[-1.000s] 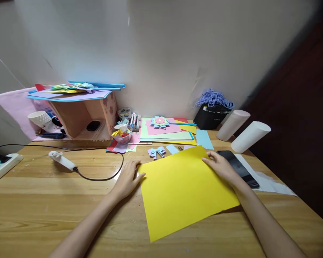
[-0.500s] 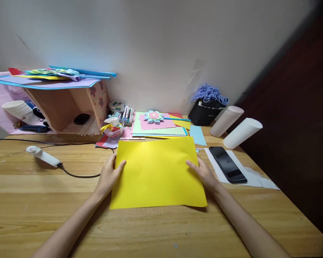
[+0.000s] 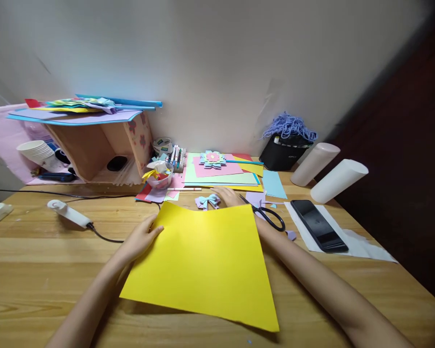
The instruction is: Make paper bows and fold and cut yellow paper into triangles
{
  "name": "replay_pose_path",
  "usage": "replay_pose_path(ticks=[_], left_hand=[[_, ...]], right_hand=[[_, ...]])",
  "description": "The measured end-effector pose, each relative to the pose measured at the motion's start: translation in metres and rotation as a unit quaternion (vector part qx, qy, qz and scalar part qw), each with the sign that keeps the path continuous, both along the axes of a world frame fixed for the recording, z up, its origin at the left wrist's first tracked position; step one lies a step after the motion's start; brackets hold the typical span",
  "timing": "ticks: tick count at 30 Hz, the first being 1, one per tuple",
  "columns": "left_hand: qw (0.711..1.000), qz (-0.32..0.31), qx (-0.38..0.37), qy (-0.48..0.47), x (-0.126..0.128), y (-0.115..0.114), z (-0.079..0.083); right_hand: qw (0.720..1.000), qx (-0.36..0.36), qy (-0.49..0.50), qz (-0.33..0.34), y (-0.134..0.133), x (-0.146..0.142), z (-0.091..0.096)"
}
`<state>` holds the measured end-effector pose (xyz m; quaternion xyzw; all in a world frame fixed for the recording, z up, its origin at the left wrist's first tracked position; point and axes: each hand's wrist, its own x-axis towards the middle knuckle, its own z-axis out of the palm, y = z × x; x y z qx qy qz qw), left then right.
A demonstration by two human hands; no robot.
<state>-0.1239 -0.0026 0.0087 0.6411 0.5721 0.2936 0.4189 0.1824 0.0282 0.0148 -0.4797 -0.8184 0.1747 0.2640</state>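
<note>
A large yellow paper sheet [image 3: 206,263] is tilted up off the wooden table [image 3: 39,270], its near corner raised. My left hand [image 3: 143,237] pinches its left edge, thumb on top. My right hand [image 3: 229,195] lies under the sheet; only its stretched fingers show past the far edge, close to a small blue-and-purple paper bow [image 3: 208,201]. Black-handled scissors [image 3: 267,215] lie just right of that hand.
A black phone [image 3: 319,225] rests on white paper at the right, beside two white cylinders [image 3: 326,173]. Stacked coloured papers with a paper flower [image 3: 213,159] lie at the back. At the left are a cardboard box [image 3: 101,150], paper cups and a white corded tool [image 3: 68,213].
The sheet came toward me and its near side lifted off the table. My right hand left the sheet's right edge and slid under it toward the bow. Scissors and bow are uncovered.
</note>
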Motion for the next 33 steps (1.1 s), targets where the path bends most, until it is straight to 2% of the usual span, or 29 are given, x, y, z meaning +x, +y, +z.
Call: replay_pose_path(ticks=[3,8,13,16,18,20,23,26,29,33], left_hand=[[0.999,0.003,-0.012,-0.032,0.007,-0.002,0.000],[0.997,0.010,-0.020,-0.079,0.019,-0.009,-0.002],[0.991,0.027,-0.026,-0.132,0.028,-0.013,-0.005],[0.987,0.062,-0.018,-0.150,0.025,-0.009,-0.008],[0.983,0.100,-0.015,-0.153,0.021,-0.005,-0.009],[0.978,0.135,-0.020,-0.157,0.017,-0.002,-0.009],[0.967,0.177,-0.031,-0.183,0.015,0.000,-0.007],[0.959,0.186,-0.035,-0.210,0.020,-0.002,-0.008],[0.959,0.172,-0.042,-0.220,0.028,-0.005,-0.011],[0.963,0.147,-0.063,-0.216,0.036,-0.011,-0.014]], right_hand=[[0.998,0.026,-0.059,0.004,0.022,-0.009,-0.001],[0.989,0.056,-0.135,-0.014,0.034,-0.007,-0.002],[0.980,0.071,-0.142,-0.115,0.059,0.004,0.019],[0.975,0.059,-0.146,-0.154,0.070,0.019,0.033],[0.970,0.036,-0.149,-0.189,0.062,0.037,0.037],[0.963,-0.002,-0.155,-0.221,0.040,0.059,0.034],[0.959,-0.070,-0.169,-0.218,-0.007,0.090,0.021],[0.954,-0.121,-0.168,-0.218,-0.041,0.108,0.003],[0.949,-0.105,-0.155,-0.254,-0.050,0.117,-0.010],[0.927,-0.030,-0.167,-0.336,-0.046,0.123,-0.016]])
